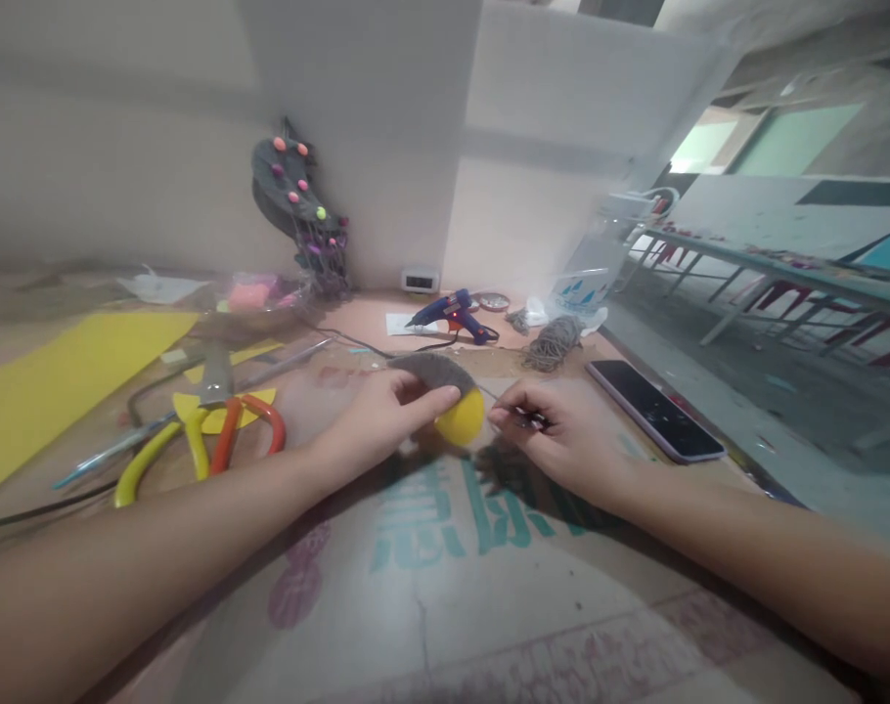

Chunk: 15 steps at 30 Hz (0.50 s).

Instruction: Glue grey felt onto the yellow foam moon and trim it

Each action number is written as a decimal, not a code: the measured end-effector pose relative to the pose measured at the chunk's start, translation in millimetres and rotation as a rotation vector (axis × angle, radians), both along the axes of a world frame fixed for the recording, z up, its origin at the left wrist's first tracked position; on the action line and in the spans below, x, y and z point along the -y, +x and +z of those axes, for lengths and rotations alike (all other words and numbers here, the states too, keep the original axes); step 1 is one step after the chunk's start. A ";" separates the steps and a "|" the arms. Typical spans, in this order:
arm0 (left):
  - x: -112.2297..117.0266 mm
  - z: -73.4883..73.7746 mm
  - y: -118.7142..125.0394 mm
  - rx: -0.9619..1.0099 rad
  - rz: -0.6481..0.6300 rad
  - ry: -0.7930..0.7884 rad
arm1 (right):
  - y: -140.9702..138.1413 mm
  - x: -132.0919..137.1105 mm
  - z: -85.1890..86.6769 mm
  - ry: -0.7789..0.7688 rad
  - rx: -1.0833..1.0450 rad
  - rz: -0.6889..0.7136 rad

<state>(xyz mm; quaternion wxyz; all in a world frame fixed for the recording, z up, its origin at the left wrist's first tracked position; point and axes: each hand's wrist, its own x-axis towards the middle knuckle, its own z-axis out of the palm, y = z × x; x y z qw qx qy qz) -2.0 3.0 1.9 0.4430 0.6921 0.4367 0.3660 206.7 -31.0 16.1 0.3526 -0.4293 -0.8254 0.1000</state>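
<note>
My left hand [376, 420] grips a curved piece [463, 418] of yellow card partly wrapped in grey yarn, thumb on top and fingers behind. Its grey part arches up to the left; the bare yellow end points down toward me. To the right, my right hand [562, 430] is closed in a pinch close beside the yellow end. A thin grey strand appears to run from the piece to these fingers, which partly hide it. Beyond the hands lies a loose bundle of grey yarn [553, 342].
A blue glue gun [452, 313] rests at the back, near a small digital clock [420, 281]. Yellow-handled pliers [196, 440], orange-handled scissors [229, 435] and a yellow sheet [70, 376] lie left. A phone [654, 409] is at right. A decorated grey crescent [280, 191] stands by the wall.
</note>
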 end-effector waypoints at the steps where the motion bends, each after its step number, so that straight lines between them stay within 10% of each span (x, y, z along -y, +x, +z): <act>1: 0.3 0.7 0.3 -0.010 0.046 0.019 | 1.8 -0.6 0.4 0.031 0.013 0.001; 8: 4.8 2.6 3.1 0.012 0.175 0.042 | 12.9 1.5 4.8 0.245 0.257 0.189; 15: 3.8 -1.2 5.5 0.061 -0.022 -0.068 | 24.6 -14.7 49.5 0.191 -0.002 -0.097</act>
